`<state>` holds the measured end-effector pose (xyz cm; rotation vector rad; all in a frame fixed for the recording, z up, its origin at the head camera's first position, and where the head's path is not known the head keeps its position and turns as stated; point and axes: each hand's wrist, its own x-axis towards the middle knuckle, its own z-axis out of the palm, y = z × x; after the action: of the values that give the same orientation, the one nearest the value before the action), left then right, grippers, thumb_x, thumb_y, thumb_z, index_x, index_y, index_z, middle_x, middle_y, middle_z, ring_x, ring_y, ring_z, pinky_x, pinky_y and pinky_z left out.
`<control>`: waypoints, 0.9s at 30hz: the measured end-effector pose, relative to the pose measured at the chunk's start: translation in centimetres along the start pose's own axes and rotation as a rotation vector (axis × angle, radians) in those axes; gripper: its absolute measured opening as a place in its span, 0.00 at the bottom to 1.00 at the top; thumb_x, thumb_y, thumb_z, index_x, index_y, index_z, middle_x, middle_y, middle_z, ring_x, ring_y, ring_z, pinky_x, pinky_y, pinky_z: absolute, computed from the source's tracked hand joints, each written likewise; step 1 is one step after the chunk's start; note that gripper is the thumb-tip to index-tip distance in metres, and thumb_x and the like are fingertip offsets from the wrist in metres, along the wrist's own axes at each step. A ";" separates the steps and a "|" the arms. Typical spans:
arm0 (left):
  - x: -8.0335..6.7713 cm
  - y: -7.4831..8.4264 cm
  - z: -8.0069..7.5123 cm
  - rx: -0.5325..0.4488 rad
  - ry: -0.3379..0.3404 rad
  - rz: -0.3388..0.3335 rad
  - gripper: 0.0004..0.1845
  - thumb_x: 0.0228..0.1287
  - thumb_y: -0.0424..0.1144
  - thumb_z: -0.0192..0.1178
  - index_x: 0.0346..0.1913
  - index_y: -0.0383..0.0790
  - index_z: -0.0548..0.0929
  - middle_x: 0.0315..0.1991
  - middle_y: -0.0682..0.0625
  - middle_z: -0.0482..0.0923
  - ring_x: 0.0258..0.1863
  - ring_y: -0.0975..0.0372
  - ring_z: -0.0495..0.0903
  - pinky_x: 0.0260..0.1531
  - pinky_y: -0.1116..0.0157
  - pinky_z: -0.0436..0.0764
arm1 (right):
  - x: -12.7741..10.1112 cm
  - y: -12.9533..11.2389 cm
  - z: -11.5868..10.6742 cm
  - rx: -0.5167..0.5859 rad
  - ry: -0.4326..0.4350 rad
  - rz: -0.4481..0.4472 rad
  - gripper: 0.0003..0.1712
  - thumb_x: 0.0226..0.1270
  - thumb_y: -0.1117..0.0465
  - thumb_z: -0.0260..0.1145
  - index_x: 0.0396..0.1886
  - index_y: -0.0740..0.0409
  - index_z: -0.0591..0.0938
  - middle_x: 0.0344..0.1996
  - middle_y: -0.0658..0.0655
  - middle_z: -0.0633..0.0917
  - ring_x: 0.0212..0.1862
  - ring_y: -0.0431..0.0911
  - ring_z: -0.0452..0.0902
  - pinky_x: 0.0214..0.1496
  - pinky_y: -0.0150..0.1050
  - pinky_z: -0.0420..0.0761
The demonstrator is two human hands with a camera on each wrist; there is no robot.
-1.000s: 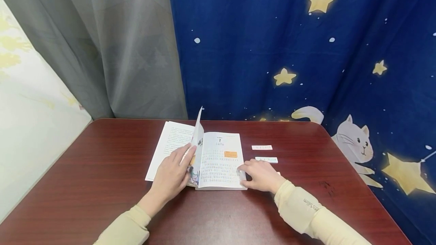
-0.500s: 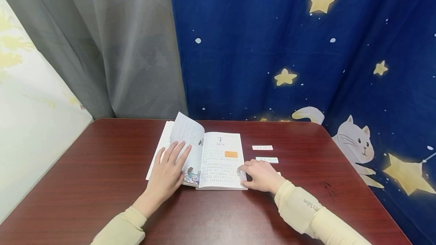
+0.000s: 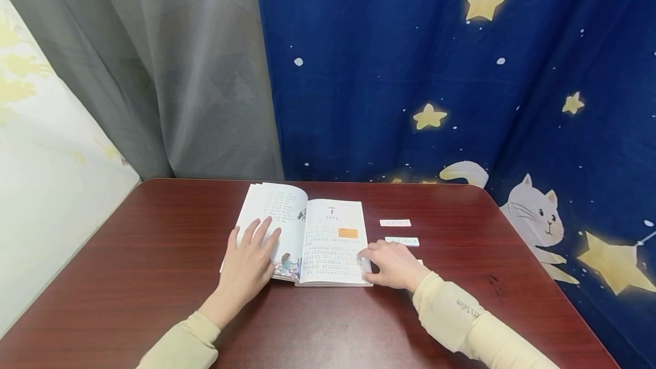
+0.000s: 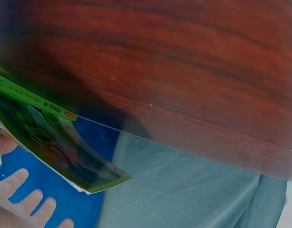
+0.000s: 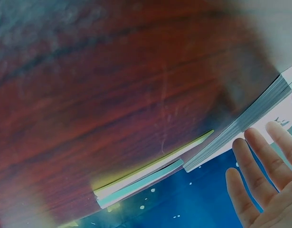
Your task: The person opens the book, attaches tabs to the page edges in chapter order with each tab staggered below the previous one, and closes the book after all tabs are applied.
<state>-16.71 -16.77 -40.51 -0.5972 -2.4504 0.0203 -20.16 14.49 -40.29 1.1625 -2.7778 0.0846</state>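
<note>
A book (image 3: 330, 258) lies spread on the table, its left page (image 3: 287, 232) showing text and a small coloured picture, its right page text with an orange box. My left hand (image 3: 245, 263) rests on the outer left page, fingers spread. In the left wrist view the book's green cover (image 4: 65, 147) tilts up off the table, with the fingertips beside it. At the right page's lower outer edge, my right hand (image 3: 392, 265) touches the paper with extended fingers. The right wrist view shows that hand's fingers (image 5: 259, 164) beside the page block (image 5: 248, 116).
Right of the book lie narrow white printed strips, one farther back (image 3: 395, 222) and one nearer (image 3: 402, 241). A third light edge shows behind the right hand. The reddish-brown table (image 3: 328, 323) ends at a grey curtain (image 3: 215, 101) and a blue starry one (image 3: 359, 101).
A leaf that stood upright at the spine has swung left and now lies flat. My left hand has shifted slightly left with it. The right hand has stayed put.
</note>
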 end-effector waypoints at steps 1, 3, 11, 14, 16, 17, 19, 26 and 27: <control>0.0 0.1 0.0 -0.003 -0.016 0.000 0.29 0.38 0.38 0.59 0.51 0.39 0.74 0.56 0.40 0.65 0.54 0.47 0.62 0.46 0.43 0.58 | 0.0 0.0 0.0 -0.001 0.000 0.000 0.20 0.46 0.49 0.66 0.41 0.50 0.81 0.34 0.46 0.79 0.31 0.41 0.70 0.27 0.36 0.71; -0.1 0.3 0.1 -0.010 -0.052 0.003 0.27 0.40 0.39 0.60 0.50 0.39 0.75 0.54 0.41 0.67 0.53 0.48 0.64 0.46 0.45 0.60 | 0.0 0.0 0.0 -0.001 -0.001 0.001 0.20 0.46 0.48 0.66 0.41 0.50 0.81 0.34 0.46 0.79 0.31 0.41 0.70 0.28 0.37 0.71; -0.3 1.1 0.6 -0.032 -0.137 0.006 0.17 0.46 0.38 0.58 0.43 0.41 0.76 0.41 0.46 0.74 0.41 0.50 0.72 0.34 0.51 0.68 | 0.0 0.0 0.1 -0.002 -0.010 0.014 0.20 0.47 0.48 0.66 0.41 0.50 0.81 0.34 0.47 0.79 0.32 0.41 0.70 0.28 0.37 0.71; -0.4 1.1 0.7 -0.020 -0.151 -0.006 0.13 0.46 0.38 0.56 0.39 0.43 0.76 0.35 0.48 0.73 0.36 0.52 0.74 0.29 0.53 0.69 | 0.0 -0.1 0.1 0.003 -0.010 0.017 0.21 0.46 0.48 0.66 0.41 0.49 0.81 0.34 0.47 0.79 0.32 0.41 0.70 0.29 0.37 0.72; -0.5 1.2 0.7 -0.012 -0.164 -0.012 0.12 0.46 0.38 0.56 0.38 0.43 0.76 0.32 0.49 0.73 0.34 0.52 0.74 0.27 0.53 0.69 | 0.0 -0.1 0.1 0.005 -0.013 0.018 0.21 0.47 0.48 0.66 0.41 0.50 0.81 0.35 0.47 0.79 0.32 0.41 0.70 0.29 0.37 0.72; -0.5 1.2 0.7 -0.007 -0.177 -0.016 0.12 0.46 0.39 0.56 0.38 0.43 0.76 0.32 0.49 0.73 0.33 0.52 0.74 0.26 0.54 0.69 | -0.1 -0.1 0.1 0.006 -0.015 0.019 0.21 0.47 0.48 0.66 0.41 0.50 0.80 0.35 0.47 0.79 0.32 0.41 0.70 0.30 0.37 0.72; -0.5 1.3 0.6 0.000 -0.206 -0.027 0.13 0.47 0.40 0.55 0.38 0.43 0.76 0.32 0.49 0.73 0.32 0.53 0.74 0.25 0.54 0.68 | 0.0 -0.1 0.0 0.004 -0.017 0.020 0.21 0.46 0.48 0.66 0.41 0.50 0.80 0.35 0.47 0.79 0.32 0.41 0.70 0.29 0.37 0.72; -0.6 1.3 0.6 -0.004 -0.283 -0.067 0.13 0.51 0.44 0.54 0.39 0.43 0.76 0.32 0.49 0.73 0.28 0.54 0.72 0.21 0.56 0.67 | 0.0 -0.1 -0.1 0.001 -0.023 0.022 0.21 0.47 0.48 0.66 0.41 0.50 0.80 0.35 0.47 0.79 0.32 0.41 0.70 0.29 0.37 0.72; -0.6 1.3 0.6 -0.005 -0.293 -0.070 0.13 0.52 0.45 0.53 0.39 0.43 0.76 0.31 0.49 0.73 0.27 0.54 0.72 0.20 0.56 0.67 | 0.0 -0.1 -0.1 0.002 -0.024 0.021 0.21 0.47 0.48 0.66 0.41 0.50 0.80 0.35 0.47 0.79 0.32 0.41 0.70 0.29 0.37 0.72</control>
<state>-16.06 -15.82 -41.53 -0.5415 -2.7540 0.0785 -20.06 14.43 -40.17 1.1417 -2.8116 0.0758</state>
